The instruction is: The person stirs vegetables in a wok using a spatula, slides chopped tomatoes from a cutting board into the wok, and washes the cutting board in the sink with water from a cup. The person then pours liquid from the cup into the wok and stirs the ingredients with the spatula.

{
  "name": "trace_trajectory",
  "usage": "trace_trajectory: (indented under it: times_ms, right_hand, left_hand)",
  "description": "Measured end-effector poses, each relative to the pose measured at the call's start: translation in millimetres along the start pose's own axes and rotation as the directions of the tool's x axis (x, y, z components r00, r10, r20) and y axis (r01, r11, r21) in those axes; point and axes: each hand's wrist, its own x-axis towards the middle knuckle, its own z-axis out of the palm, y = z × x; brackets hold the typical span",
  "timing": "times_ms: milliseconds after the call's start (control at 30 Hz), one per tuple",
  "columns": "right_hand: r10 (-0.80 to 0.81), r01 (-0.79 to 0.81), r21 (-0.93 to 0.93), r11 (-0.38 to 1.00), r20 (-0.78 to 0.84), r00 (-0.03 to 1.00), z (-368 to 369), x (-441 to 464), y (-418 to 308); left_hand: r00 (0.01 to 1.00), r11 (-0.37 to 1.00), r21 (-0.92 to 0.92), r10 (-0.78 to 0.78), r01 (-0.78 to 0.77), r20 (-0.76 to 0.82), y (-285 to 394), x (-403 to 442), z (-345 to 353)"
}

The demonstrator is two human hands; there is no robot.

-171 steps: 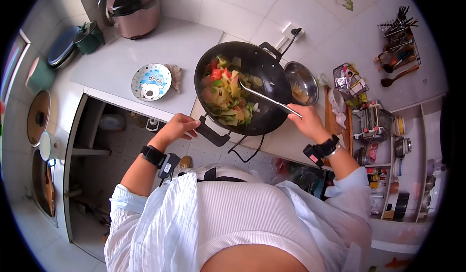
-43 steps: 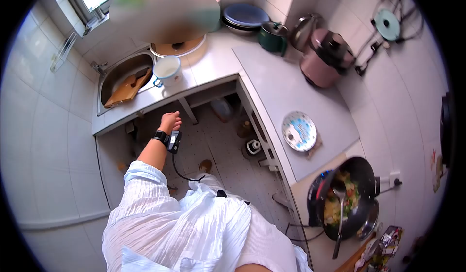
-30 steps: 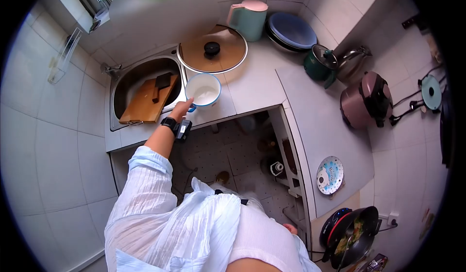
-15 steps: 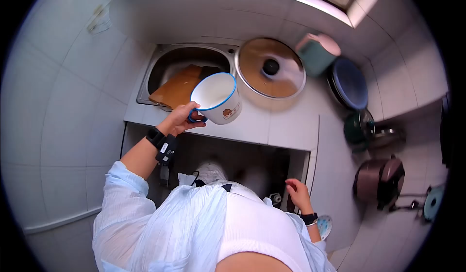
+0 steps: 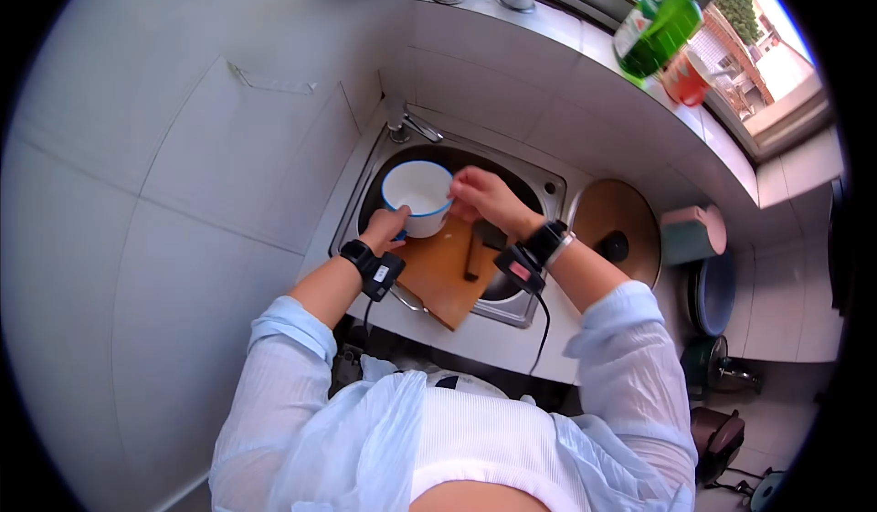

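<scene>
A white enamel mug with a blue rim [image 5: 417,189] is held over the sink [image 5: 534,309], its open top facing up. My left hand [image 5: 385,228] is closed on the blue handle at the mug's lower left. At the mug's right side is my right hand [image 5: 489,200], its fingers bent close to the rim; whether they touch it I cannot tell. Beneath the mug a wooden cutting board [image 5: 437,279] leans across the sink's front edge, with a dark-handled cleaver [image 5: 474,254] on it. The faucet [image 5: 413,125] stands behind the mug.
Right of the sink lies a large glass lid [image 5: 630,224], then a green jug with a pink lid [image 5: 687,235] and blue basins [image 5: 715,295]. Green bottle [image 5: 660,28] and red cup [image 5: 687,78] stand on the windowsill. The pink cooker [image 5: 715,441] is at the lower right.
The view has turned from the wok past the counter to the sink. My left hand has taken the mug by its handle and carried it over the sink. My right hand has come up beside it.
</scene>
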Motion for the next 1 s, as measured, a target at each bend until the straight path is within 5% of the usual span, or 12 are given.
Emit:
trace_trajectory:
  times_ms: [133,267,400,467,500,533,567,667,733,800,867,1000]
  right_hand:
    - [0.222,-0.144,0.471,0.870,-0.114,0.968,19,113,-18]
    - [0.234,-0.181,0.623,0.761,-0.004,0.972,18,160,-17]
    - [0.053,-0.048,0.665,0.746,0.012,0.999,4,153,-42]
    - [0.090,-0.058,0.318,0.946,-0.087,0.992,-2,149,-49]
    - [0.095,-0.061,0.317,0.946,-0.093,0.991,-2,148,-43]
    - [-0.193,0.187,-0.050,0.981,-0.172,0.966,-1,148,-33]
    - [-0.472,0.382,-0.419,0.824,-0.135,0.871,-1,147,-26]
    - [-0.365,0.321,-0.629,0.708,0.063,0.929,1,142,-23]
    - [-0.343,0.308,-0.651,0.694,0.077,0.936,1,134,-21]
    - [-0.321,0.291,-0.669,0.684,0.083,0.944,0,121,-21]
    - [-0.442,0.329,-0.602,0.728,-0.044,0.896,0,98,-23]
    - [-0.405,0.262,-0.581,0.771,-0.129,0.905,-3,34,-12]
  left_hand:
    - [0.999,0.999,0.024,0.035,-0.035,0.002,5,48,-4]
    - [0.989,0.996,-0.030,0.089,-0.085,0.120,7,61,-9]
    - [0.987,0.993,-0.020,0.117,-0.116,0.113,6,82,-4]
    - [0.984,0.990,-0.048,0.134,-0.129,0.121,7,89,2]
    - [0.981,0.987,-0.076,0.152,-0.143,0.118,4,92,4]
    - [0.980,0.987,-0.077,0.153,-0.144,0.126,-2,97,6]
    - [0.942,0.950,0.004,0.308,-0.311,0.131,-10,101,8]
    - [0.865,0.857,0.134,0.479,-0.498,0.149,-22,108,13]
    - [0.851,0.830,0.189,0.502,-0.525,0.156,-20,95,15]
    - [0.978,0.983,-0.029,0.185,-0.183,0.094,-13,80,19]
    - [0.967,0.972,0.010,0.234,-0.236,0.105,-13,68,15]
    - [0.939,0.925,0.196,0.294,-0.327,0.180,-10,46,4]
